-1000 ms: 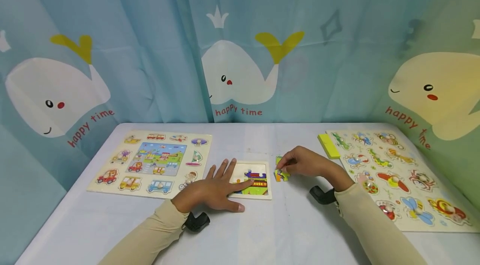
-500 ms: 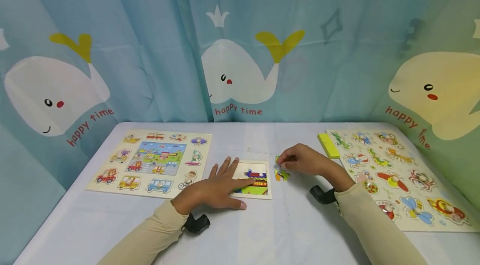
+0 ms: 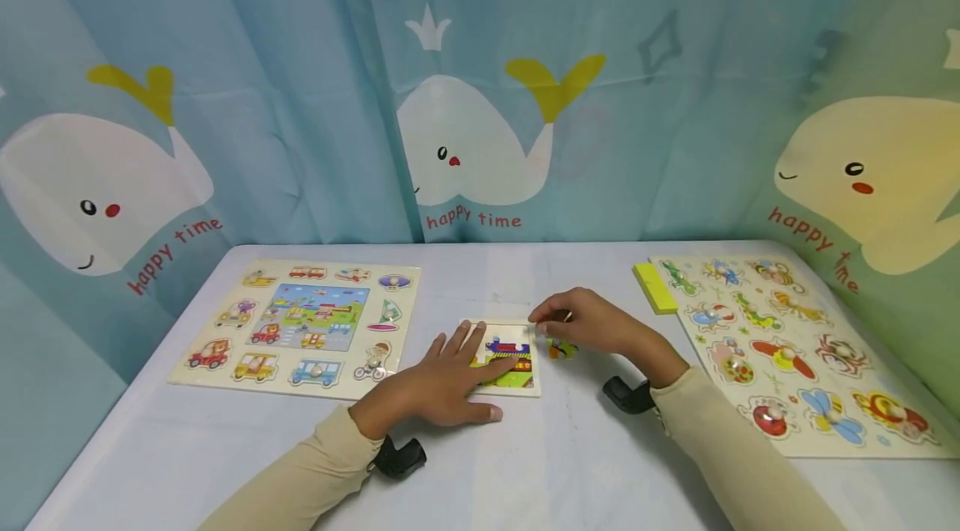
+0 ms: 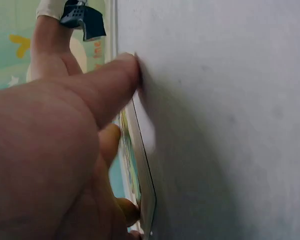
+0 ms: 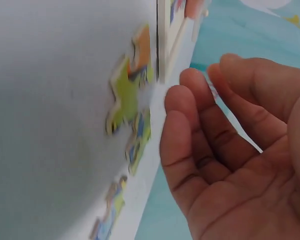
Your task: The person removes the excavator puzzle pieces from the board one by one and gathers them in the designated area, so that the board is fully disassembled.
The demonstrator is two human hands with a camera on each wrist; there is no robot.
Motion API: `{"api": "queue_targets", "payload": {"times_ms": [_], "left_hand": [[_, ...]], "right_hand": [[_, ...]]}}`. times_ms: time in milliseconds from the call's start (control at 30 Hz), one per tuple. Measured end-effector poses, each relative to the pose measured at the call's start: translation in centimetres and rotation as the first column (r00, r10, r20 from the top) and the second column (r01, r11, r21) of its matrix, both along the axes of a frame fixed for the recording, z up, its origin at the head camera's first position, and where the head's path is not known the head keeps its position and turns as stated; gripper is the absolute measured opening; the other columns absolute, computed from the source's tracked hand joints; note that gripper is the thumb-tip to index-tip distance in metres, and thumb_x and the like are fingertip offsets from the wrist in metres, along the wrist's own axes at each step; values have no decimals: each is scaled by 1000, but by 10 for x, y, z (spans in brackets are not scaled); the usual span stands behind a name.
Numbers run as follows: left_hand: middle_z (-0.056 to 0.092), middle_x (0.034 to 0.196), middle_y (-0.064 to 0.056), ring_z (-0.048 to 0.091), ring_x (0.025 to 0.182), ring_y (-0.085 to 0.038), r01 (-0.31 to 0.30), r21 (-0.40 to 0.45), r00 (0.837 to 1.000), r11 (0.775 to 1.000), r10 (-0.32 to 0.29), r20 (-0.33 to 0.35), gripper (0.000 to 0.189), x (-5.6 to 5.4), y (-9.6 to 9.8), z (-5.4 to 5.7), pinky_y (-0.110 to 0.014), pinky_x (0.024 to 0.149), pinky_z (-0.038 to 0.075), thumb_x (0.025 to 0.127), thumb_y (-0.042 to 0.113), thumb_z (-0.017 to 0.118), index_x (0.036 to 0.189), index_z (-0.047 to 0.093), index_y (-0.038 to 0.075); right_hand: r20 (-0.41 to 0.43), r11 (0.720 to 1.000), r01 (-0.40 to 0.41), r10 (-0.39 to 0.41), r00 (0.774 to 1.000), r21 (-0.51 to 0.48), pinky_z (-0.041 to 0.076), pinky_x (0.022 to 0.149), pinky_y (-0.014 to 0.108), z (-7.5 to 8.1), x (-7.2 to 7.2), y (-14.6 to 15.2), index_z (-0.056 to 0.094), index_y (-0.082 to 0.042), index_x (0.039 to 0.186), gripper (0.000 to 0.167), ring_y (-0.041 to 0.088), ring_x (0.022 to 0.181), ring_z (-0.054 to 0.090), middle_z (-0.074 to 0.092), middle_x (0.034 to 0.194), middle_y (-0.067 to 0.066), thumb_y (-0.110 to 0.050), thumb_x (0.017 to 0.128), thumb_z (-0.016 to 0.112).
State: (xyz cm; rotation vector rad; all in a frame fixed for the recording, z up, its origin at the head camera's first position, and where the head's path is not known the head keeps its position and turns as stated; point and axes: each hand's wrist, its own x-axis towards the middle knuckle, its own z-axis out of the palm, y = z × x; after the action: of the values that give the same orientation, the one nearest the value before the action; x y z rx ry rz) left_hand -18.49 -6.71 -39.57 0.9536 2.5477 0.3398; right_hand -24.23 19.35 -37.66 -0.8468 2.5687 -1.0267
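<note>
Playroom, perhaps — whale curtain (image 3: pixel 615 164), puzzle boards (image 3: pixel 240 339).

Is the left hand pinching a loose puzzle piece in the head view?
No, the left hand lies spread over part of the small framed puzzle.

The curtain (image 3: pixel 330 164) bears the red printed text "happy time" (image 3: pixel 476 217) at three positions: along the underside of the left whale (image 3: pixel 142 164), the centre whale (image 3: pixel 480 139) and the right whale (image 3: pixel 900 135). In the left wrist view, red lettering (image 4: pixel 97 48) on the curtain is turned sideways and only partly legible.
</note>
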Motion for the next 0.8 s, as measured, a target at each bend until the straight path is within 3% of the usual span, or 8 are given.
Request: {"api": "queue_targets", "payload": {"times_ms": [133, 367, 500, 667, 800], "left_hand": [[-5, 161, -15, -11, 146, -32, -9, -18, 1000, 1000, 9, -12, 66, 1, 1, 1, -56, 113, 4, 95, 56, 52, 154, 28, 37], [-3, 161, -17, -10, 146, -34, -3, -4, 1000, 1000, 2, -15, 66, 1, 0, -1, -58, 112, 6, 94, 56, 53, 153, 31, 34], [-3, 161, -16, -10, 146, -34, -6, 1, 1000, 1000, 6, -4, 66, 1, -1, -4, -58, 112, 5, 94, 57, 53, 153, 32, 34], [-6, 161, -14, -12, 146, -32, -5, 0, 1000, 1000, 5, -4, 66, 2, -1, -3, -58, 113, 4, 95, 57, 52, 153, 31, 35], [-6, 161, -14, -12, 146, -32, -6, 3, 1000, 1000, 6, -6, 66, 1, 0, 0, -58, 112, 4, 95, 56, 52, 153, 30, 35]], "right_hand": [[13, 999, -23, 24, 1000, -39, 48, 64, 26, -2, 2, -8, 71, 0, 109, 18, 15, 76, 58, 70, 103, 7, -4, 94, 62], [105, 998, -23, 29, 994, -59, 46, 54, 28, -9, 4, -24, 70, -2, 113, 22, 18, 72, 56, 69, 107, 6, -5, 93, 60], [86, 996, -59, 65, 994, -71, 49, 63, 28, -12, 4, -33, 66, -1, 118, 24, 17, 80, 58, 68, 108, 7, -4, 95, 58], [55, 994, -96, 98, 994, -44, 49, 85, 35, -11, 3, -41, 63, 0, 122, 27, 18, 96, 61, 68, 111, 6, -2, 96, 54], [67, 996, -88, 89, 994, -11, 47, 92, 41, -8, 4, -42, 63, -2, 122, 29, 19, 103, 60, 67, 113, 5, -3, 95, 54]]}}
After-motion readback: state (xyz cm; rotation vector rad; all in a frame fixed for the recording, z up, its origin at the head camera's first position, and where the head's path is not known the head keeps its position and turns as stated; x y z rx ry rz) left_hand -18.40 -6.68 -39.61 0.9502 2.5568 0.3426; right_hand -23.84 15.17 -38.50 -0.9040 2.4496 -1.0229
